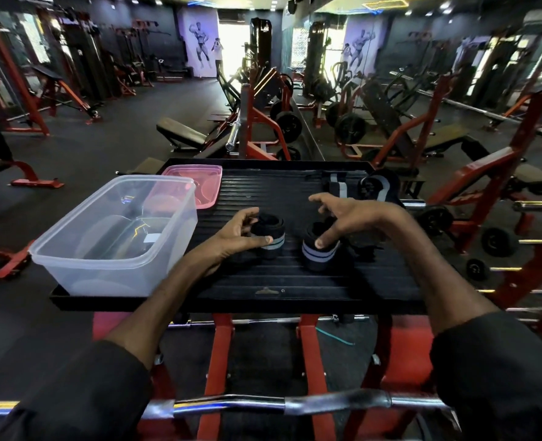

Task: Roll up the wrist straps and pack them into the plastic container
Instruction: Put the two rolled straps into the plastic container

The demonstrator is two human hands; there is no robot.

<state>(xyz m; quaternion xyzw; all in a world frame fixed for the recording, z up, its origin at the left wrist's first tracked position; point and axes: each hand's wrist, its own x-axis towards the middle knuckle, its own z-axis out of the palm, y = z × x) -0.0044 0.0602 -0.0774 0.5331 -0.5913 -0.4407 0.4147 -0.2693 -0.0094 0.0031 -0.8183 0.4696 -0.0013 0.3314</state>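
Note:
Two rolled black wrist straps with grey stripes stand on the black ribbed platform (295,281). My left hand (241,232) grips the left roll (271,233), thumb on its front and fingers behind it. My right hand (342,214) rests on the right roll (319,254), thumb pressing its striped band, the other fingers spread above. The clear plastic container (113,237) sits empty at the platform's left edge. Two more wrist straps lie at the far right of the platform, one flat (338,186) and one loosely curled (379,186).
A pink lid (196,183) lies behind the container. A loose black strap end (363,246) lies right of the right roll. A curl bar (263,405) crosses below the platform on a red rack. Benches, weight plates and a mirror wall surround the spot.

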